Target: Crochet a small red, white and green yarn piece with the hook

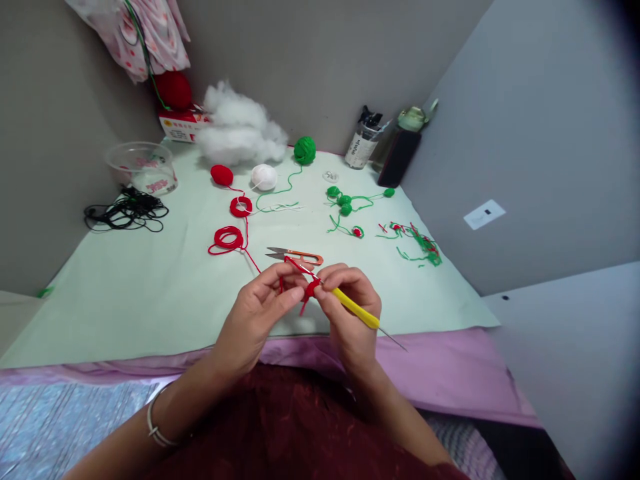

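Observation:
A small red crochet piece (312,289) sits between my two hands, above the table's front part. My left hand (263,300) pinches its left side, and red yarn (253,261) runs from these fingers back to a loose red coil (227,238). My right hand (353,303) is closed around a crochet hook (356,309) with a yellow handle. The hook's metal tip points left over the piece, with red yarn at it. Orange-handled thread snips (296,255) lie just beyond my fingers. Part of the piece is hidden by my fingertips.
White stuffing (240,130) is heaped at the back, near a green yarn ball (305,151), a white ball (264,177) and a red ball (221,175). Small green crocheted pieces (344,200) and yarn scraps (425,247) lie right. Black cord (127,210) and a plastic tub (140,167) are left.

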The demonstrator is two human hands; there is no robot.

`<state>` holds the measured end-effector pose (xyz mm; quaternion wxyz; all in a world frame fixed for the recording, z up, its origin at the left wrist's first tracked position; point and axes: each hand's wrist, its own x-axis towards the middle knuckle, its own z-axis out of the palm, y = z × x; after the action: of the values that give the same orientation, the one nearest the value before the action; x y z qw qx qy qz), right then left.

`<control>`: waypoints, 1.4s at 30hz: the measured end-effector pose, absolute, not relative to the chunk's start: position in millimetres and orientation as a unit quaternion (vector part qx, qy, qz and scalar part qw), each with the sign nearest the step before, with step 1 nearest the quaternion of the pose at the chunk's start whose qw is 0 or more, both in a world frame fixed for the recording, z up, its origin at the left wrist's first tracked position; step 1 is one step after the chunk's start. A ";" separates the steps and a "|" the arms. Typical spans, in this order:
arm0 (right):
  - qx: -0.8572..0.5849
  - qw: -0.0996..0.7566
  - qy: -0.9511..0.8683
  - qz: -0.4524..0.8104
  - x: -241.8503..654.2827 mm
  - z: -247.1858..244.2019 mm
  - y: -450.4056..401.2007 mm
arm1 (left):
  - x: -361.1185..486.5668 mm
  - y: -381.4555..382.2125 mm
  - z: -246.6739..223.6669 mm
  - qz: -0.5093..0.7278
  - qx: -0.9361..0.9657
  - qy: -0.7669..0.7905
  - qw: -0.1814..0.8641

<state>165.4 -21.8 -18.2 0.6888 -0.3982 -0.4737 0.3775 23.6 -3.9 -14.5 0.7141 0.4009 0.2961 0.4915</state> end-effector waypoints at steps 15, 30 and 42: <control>-0.397 0.671 -0.461 0.424 172.6 -21.4 -19.1 | 23.6 -0.4 -0.8 0.488 0.326 0.288 0.757; -0.355 0.653 -0.431 0.512 181.0 -14.0 -16.0 | 20.0 -2.5 -1.5 0.441 0.387 0.315 0.746; -0.392 0.631 -0.579 0.337 179.5 -16.1 -21.3 | 19.2 -3.1 -7.1 0.430 0.406 0.298 0.749</control>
<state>179.5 -21.3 -16.1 0.6307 -0.3919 -0.5788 0.3371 19.2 -3.1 -7.1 0.7490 0.4061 0.2984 0.4300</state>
